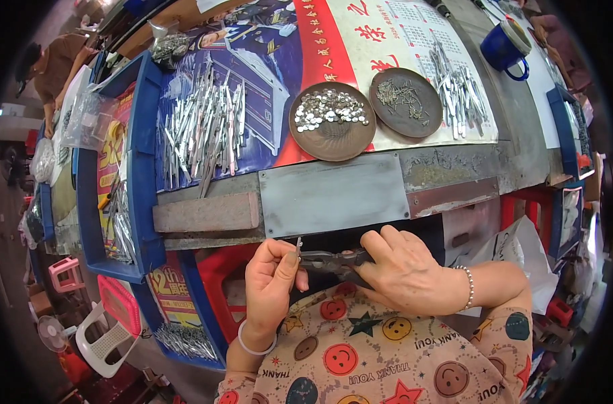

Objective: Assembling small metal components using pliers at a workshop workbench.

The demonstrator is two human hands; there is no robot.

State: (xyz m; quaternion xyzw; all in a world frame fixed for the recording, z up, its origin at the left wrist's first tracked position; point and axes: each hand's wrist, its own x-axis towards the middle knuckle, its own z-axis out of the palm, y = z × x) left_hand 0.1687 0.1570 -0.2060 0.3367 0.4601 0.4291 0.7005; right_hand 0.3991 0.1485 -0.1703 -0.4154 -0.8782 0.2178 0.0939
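Between the thumb and fingers of my left hand (266, 283) is a slim metal piece (299, 244), held upright. My right hand (407, 269) is wrapped round a pair of dark pliers (325, 258), whose jaws reach the metal piece; whether they grip it I cannot tell. Both hands are just in front of a grey metal plate (333, 196) on the table's near edge. Beyond it, a brown round dish (333, 147) bears shiny silver discs (330, 108), and another dish (417, 128) bears small thin pins (402, 97). Slender metal pieces lie heaped left (205, 124) and right (460, 91).
A brownish block (207, 213) lies left of the metal plate. Blue trays (145, 202) with metal parts line the left side. A blue mug (505, 47) stands far right. Another person (60, 64) is at the far left. A red stool (219, 276) is under the table.
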